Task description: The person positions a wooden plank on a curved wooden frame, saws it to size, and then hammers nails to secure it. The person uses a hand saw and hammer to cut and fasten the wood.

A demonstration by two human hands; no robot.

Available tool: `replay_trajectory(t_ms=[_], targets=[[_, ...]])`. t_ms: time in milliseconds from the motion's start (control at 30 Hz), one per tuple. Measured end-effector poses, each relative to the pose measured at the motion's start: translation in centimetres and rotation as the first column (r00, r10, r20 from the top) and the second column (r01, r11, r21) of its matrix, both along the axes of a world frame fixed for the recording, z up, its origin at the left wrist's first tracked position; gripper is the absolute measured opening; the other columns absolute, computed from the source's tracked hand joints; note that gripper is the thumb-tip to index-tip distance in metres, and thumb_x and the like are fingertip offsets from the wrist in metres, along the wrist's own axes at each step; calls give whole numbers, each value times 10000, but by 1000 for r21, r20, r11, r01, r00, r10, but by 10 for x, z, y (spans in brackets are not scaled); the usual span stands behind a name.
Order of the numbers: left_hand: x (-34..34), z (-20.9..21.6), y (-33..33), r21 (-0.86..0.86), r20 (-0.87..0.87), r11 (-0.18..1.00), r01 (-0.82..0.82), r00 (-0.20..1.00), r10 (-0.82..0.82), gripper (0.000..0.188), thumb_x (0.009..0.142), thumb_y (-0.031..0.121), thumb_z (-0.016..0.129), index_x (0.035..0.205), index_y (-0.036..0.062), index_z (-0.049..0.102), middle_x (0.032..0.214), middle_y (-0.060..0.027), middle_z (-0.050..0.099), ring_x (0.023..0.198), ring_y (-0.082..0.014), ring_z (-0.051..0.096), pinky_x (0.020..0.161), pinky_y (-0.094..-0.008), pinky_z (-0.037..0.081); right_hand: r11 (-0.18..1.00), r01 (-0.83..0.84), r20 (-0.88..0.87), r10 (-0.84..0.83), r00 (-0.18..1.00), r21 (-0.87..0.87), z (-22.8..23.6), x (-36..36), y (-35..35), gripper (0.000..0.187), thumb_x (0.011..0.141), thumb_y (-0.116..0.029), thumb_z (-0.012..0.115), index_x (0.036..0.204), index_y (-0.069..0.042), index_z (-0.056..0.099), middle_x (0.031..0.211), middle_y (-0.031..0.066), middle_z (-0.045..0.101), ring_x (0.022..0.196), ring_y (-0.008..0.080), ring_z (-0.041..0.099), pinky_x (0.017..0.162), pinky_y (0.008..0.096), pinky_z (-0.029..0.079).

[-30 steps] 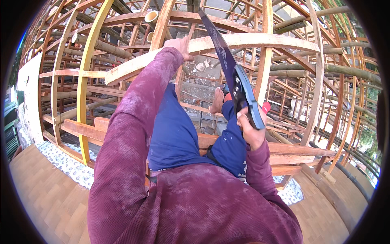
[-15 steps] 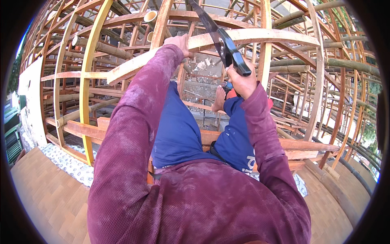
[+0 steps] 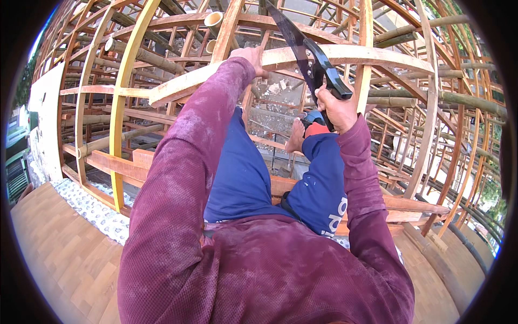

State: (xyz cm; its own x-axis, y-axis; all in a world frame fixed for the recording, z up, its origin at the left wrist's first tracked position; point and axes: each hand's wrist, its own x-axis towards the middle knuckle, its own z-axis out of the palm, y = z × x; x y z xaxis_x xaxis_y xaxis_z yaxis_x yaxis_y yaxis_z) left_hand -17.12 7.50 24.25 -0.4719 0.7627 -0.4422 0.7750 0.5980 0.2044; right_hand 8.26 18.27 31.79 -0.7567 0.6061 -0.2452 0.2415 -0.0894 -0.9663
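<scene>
My left hand is closed over a pale wooden beam that spans the view from left to right and looks bowed. To its right, my right hand grips the black handle of a handsaw. The dark blade slants up and to the left, and the saw lies across the beam. Whether its teeth are in the wood I cannot make out. Both my forearms reach forward over my lap.
An upright timber stands by my left hand and another beyond the saw. Yellowish timber posts and bamboo poles form a lattice around. Rubble lies far below. Wood-patterned flooring is at the near left.
The whole view has shifted, so the frame sits a little farther right. The saw and my right hand have moved slightly right against the beam. My left hand keeps its hold.
</scene>
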Motion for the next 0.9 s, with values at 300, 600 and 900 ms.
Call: replay_trajectory(t_ms=[300,600,900], targets=[[3,-2,-19,41,19,998,-49,999,48,666,646,469,782,1126,63,563,1001,-186,712,959,-358,692,876,-439,531,987,-23,292,-25,956,161,98,212,-115,464,782,24,622,1242,75,593,711,34,597,614,90,541,616,247,446],[4,7,-4,14,22,1000,-6,1000,6,676,675,498,771,1152,67,562,1047,-186,706,997,-357,683,904,-445,527,993,-26,5,26,1000,117,-10,-12,3,89,800,-48,652,838,1,588,654,-7,579,556,68,513,535,259,426],[2,-4,-19,0,0,999,-37,999,37,687,637,514,786,1109,71,556,994,-191,710,957,-354,692,867,-434,534,991,24,262,-59,963,135,92,209,-120,302,783,25,643,1083,52,628,700,25,602,607,89,540,591,253,447]])
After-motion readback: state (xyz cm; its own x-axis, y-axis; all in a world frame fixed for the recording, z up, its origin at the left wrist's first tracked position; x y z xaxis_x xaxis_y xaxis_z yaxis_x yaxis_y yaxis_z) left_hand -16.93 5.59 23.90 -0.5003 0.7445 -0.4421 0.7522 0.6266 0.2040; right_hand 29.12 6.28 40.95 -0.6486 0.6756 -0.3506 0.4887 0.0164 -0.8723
